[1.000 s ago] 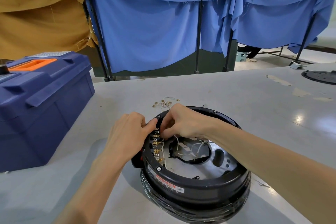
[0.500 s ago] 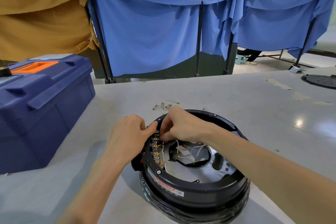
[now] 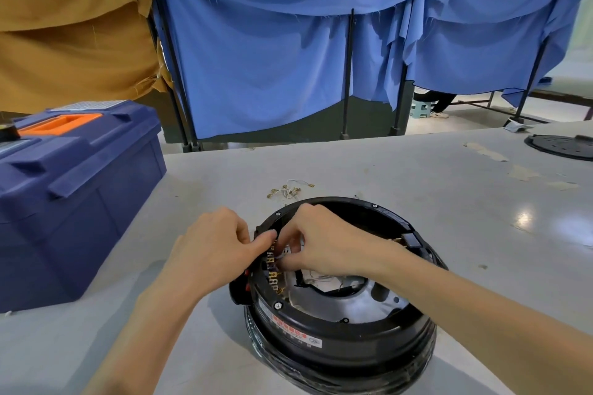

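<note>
A round black appliance base (image 3: 340,335) lies upside down on the grey table (image 3: 401,189), its open inside showing a metal plate, white wires (image 3: 324,277) and a row of brass terminals (image 3: 273,269) along the left inner wall. My left hand (image 3: 213,253) grips the left rim, thumb laid over its edge. My right hand (image 3: 324,242) reaches inside and pinches a small white connector against the terminal row. What the fingertips hold is mostly hidden.
A dark blue toolbox (image 3: 70,192) with an orange handle stands at the left. Several loose wires with brass clips (image 3: 288,190) lie just beyond the base. A black perforated disc (image 3: 561,145) sits at the far right edge. Blue and tan cloths hang behind.
Both hands stay at the terminal row; my right hand's fingers have shifted slightly lower along it. The camera view has tilted a little.
</note>
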`<act>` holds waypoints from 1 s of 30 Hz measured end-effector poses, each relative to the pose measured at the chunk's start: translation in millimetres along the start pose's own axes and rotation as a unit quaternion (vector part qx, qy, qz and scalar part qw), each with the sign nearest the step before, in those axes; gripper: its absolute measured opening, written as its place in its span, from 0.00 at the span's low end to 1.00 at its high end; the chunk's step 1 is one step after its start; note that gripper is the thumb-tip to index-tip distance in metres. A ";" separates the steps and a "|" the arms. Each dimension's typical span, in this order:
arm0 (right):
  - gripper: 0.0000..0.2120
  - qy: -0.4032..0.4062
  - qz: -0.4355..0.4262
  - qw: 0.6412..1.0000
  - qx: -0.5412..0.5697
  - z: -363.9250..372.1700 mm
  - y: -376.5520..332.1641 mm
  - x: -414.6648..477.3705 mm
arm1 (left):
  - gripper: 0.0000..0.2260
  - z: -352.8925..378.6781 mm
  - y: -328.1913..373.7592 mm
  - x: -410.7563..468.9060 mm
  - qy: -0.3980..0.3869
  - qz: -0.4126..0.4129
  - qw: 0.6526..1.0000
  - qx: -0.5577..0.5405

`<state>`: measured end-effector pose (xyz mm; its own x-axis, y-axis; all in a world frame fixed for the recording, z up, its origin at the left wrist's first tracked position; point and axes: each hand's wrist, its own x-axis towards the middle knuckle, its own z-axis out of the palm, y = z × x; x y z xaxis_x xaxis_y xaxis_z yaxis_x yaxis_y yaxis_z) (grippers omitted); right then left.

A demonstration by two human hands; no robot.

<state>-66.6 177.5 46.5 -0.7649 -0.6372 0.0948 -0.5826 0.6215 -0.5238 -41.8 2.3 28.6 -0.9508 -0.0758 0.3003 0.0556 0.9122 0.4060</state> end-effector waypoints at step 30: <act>0.02 -0.051 0.056 0.985 0.156 -1.7 14.2 5.8 | 0.29 8.2 -7.5 -0.5 -0.006 0.006 0.998 -0.059</act>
<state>-79.8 183.3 41.1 -0.7793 -0.6242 -0.0553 -0.3710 0.5307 -0.7621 -44.3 -1.2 18.4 -0.9535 -0.0601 0.2953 0.1013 0.8590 0.5019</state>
